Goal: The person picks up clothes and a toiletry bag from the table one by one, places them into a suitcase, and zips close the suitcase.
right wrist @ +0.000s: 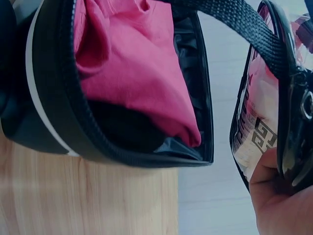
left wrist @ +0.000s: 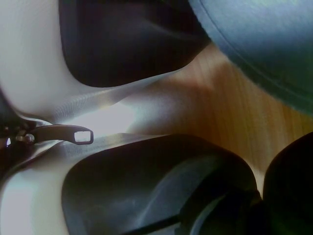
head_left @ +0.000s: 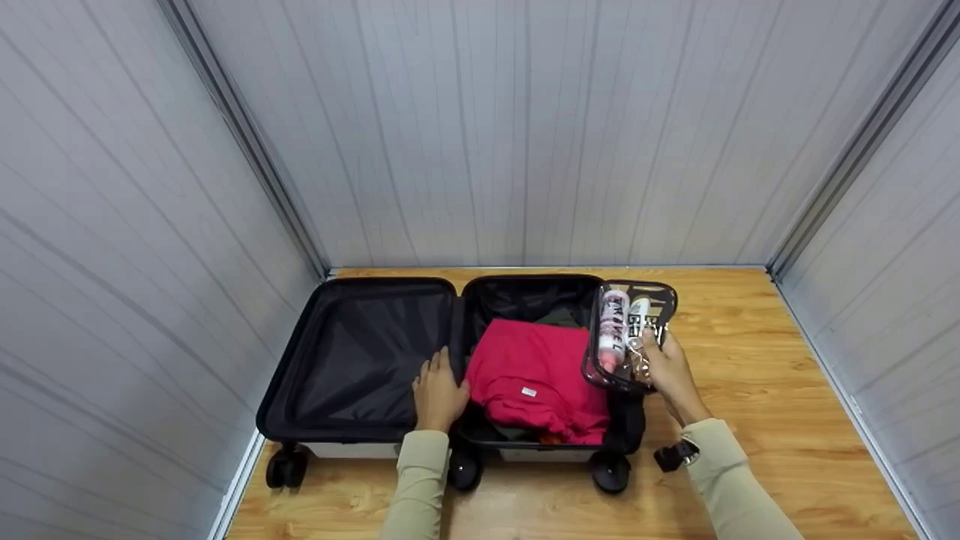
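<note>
My right hand (head_left: 673,373) grips the edge of a clear toiletry bag (head_left: 628,381) with black trim, thumb on its front. Inside the bag are a pink-and-white bottle (head_left: 613,330), a white tube and other small items. The bag is held over the right rim of an open suitcase (head_left: 360,352). Red folded clothing (head_left: 536,367) lies in the suitcase's right half. My left hand (head_left: 439,394) rests on the suitcase's middle edge between the halves, fingers extended. In the right wrist view, the bag's black strap (right wrist: 230,19) crosses above the suitcase rim.
The suitcase lies spread on a wooden floor (head_left: 750,360), its black wheels (head_left: 611,472) towards me. Its left half has a black lining. Grey panel walls (head_left: 525,135) stand behind and on both sides. A zipper pull (left wrist: 63,133) shows close up in the left wrist view.
</note>
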### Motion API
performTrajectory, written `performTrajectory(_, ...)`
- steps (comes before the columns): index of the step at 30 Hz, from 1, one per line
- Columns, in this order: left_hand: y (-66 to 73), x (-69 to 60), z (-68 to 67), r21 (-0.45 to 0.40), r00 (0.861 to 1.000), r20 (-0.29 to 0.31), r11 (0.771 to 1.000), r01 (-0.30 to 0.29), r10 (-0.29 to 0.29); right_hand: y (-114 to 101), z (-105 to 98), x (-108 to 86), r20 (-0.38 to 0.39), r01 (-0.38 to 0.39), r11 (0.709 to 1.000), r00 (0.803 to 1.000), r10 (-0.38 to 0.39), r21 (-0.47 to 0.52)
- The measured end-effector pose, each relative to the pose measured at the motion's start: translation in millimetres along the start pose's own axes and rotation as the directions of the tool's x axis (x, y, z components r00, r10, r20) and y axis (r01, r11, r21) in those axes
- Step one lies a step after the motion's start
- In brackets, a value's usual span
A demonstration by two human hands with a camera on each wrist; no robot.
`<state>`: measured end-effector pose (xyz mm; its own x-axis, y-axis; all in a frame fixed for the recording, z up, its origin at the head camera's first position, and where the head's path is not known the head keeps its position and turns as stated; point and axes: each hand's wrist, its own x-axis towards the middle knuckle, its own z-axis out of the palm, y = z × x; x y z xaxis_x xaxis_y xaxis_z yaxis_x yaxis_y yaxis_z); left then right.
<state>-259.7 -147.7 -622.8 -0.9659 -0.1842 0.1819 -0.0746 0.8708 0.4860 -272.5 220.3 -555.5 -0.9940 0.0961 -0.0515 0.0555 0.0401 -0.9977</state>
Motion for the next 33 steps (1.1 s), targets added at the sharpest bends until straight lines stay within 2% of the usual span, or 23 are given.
performTrajectory(4,0.0,0.1,0.1,-0.001,1.000,-0.003,1.000,-0.002,0.002,-2.3,4.5,-1.1,0.002,-0.027,0.999,1.000,0.027,0.026)
performTrajectory(11,-0.5,1.2,-0.2,0.008,0.999,0.028,1.000,0.023,-0.024,-4.6,13.6,-0.3,0.007,-0.031,0.996,1.000,0.030,0.082)
performTrajectory(16,-0.7,1.1,-0.6,0.003,0.999,0.027,1.000,0.022,-0.022,-6.9,19.0,-1.6,0.020,-0.070,0.994,0.997,0.068,0.088)
performTrajectory(24,-1.0,2.5,-0.2,-0.002,0.999,0.029,1.000,0.024,-0.024,-7.6,28.3,0.6,0.034,-0.047,0.995,0.998,0.044,0.089)
performTrajectory(33,0.0,1.8,1.6,-0.003,1.000,0.010,1.000,0.008,-0.008,-6.5,38.0,3.2,0.041,-0.092,0.991,0.995,0.089,0.095)
